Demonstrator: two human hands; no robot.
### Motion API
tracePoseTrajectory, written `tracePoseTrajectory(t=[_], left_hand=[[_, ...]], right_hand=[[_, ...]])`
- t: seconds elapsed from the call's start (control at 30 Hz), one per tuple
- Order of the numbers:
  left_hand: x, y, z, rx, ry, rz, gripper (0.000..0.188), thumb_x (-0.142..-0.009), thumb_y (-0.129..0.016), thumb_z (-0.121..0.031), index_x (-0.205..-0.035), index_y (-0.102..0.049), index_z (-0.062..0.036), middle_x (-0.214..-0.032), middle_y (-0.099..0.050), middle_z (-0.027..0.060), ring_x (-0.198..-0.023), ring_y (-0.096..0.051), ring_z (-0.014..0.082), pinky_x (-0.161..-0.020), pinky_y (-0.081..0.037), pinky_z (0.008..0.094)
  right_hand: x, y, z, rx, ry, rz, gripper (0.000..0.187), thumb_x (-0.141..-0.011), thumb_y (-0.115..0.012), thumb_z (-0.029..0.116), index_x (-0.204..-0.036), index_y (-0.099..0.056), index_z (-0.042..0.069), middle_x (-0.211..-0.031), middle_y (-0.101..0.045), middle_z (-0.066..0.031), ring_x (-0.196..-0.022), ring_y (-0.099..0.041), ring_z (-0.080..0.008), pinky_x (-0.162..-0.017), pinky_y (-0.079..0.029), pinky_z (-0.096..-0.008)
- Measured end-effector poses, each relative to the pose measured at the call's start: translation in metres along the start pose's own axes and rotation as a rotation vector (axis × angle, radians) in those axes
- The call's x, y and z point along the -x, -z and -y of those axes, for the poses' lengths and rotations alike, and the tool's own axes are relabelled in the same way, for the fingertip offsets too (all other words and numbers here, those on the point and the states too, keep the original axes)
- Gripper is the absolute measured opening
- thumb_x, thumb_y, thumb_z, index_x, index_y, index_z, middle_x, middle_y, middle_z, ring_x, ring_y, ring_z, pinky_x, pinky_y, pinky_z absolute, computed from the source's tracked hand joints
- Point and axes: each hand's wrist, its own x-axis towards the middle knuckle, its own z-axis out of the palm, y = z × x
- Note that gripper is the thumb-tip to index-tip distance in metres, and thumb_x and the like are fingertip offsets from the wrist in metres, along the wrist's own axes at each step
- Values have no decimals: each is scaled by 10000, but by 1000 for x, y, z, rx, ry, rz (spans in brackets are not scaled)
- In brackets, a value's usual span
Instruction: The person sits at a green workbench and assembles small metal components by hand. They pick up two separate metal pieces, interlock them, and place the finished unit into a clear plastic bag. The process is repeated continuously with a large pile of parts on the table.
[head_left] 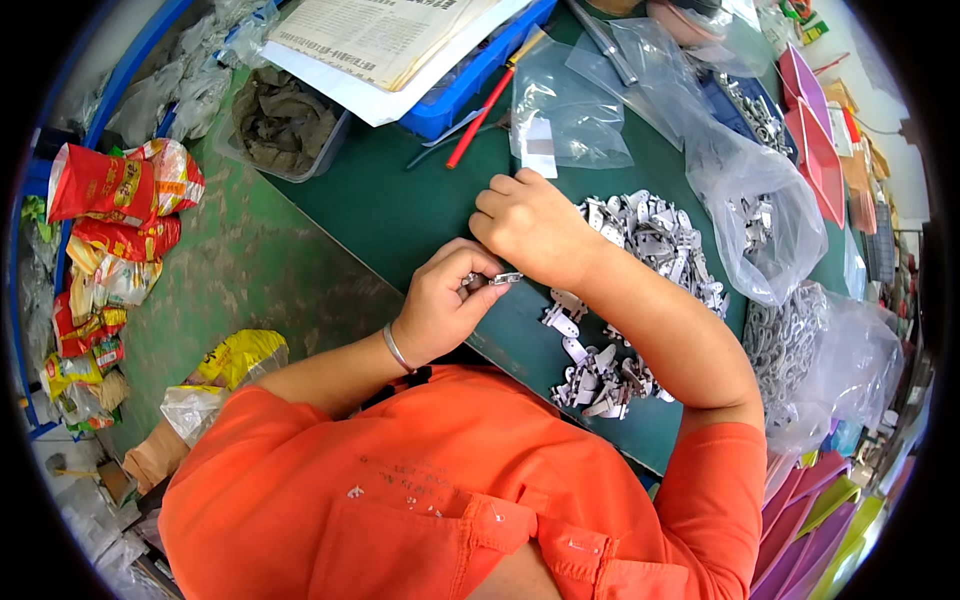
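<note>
My left hand (440,305), with a metal bracelet at its wrist, pinches a small silver metal piece (507,278) between thumb and forefinger near the table's front edge. My right hand (535,228) is closed in a fist just beyond it, over the green table; what its fingers hold, if anything, is hidden. To the right lies a large pile of small silver metal parts (660,240), partly behind my right forearm. A smaller pile of similar parts (605,382) sits nearer to me, by the table edge.
Clear plastic bags (755,215) with metal parts lie at the right. At the back are a red pen-like stick (480,115), a flat clear bag (575,110), a blue tray (432,118) under newspapers (370,35), and a tub of grey-brown material (285,125). Red packages (105,185) stand far left.
</note>
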Motion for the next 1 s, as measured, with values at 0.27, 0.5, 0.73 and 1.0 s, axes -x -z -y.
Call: tracePoseTrajectory(t=[0.27,0.5,0.73,1.0], left_hand=[[0,-2,-2,164,215,-24,67,-836,-645,27,-868,-586,28,-844,-555,48,-624,-588,74,-534,-459,209],[-1,0,3,120,197,2,45,-839,-635,35,-849,-593,25,-813,-546,60,-592,-619,105,-509,-468,221],[3,-4,9,43,72,-20,75,-817,-629,69,-861,-595,20,-821,-584,72,-604,-617,99,-519,-479,216],[2,-4,6,-41,11,-6,137,-777,-654,84,-874,-611,-2,-829,-603,81,-652,-610,140,-554,-483,250]], right_hand=[[-23,-11,-14,-15,102,30,56,-697,-603,137,-705,-621,85,-697,-572,-44,-747,-589,-208,-634,-444,-325],[9,34,-13,-724,-429,-270,110,-770,-658,-60,-865,-641,-7,-859,-655,-113,-727,-641,-197,-604,-505,-270],[53,53,22,-646,-391,-59,193,-705,-670,-64,-881,-662,14,-779,-669,-85,-703,-662,-244,-600,-522,-315],[47,64,32,-155,-161,83,234,-625,-705,57,-853,-665,18,-650,-512,-27,-566,-518,-177,-493,-375,-318]])
